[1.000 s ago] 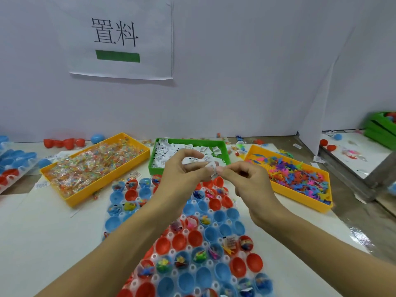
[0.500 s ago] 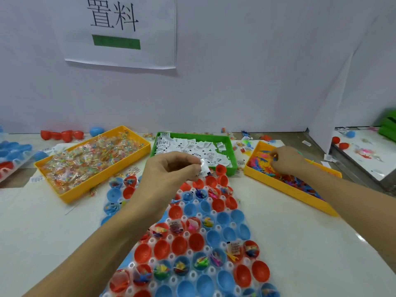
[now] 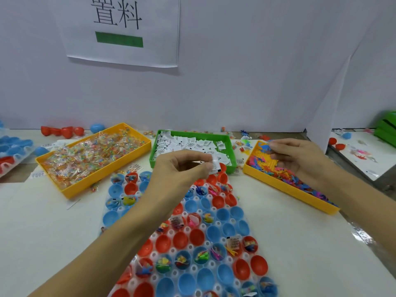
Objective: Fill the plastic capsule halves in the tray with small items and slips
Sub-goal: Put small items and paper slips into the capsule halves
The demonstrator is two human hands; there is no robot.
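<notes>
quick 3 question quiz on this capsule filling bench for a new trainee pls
1. True or false: the left hand pinches a small white slip.
2. Which bin is the right hand over? A) the green bin of slips B) the left yellow bin of wrapped packets C) the right yellow bin of tiny coloured toys
3. Fill in: the capsule halves in the tray are red and ____.

Key
1. True; it holds the slip over the far end of the tray.
2. C
3. blue
</notes>
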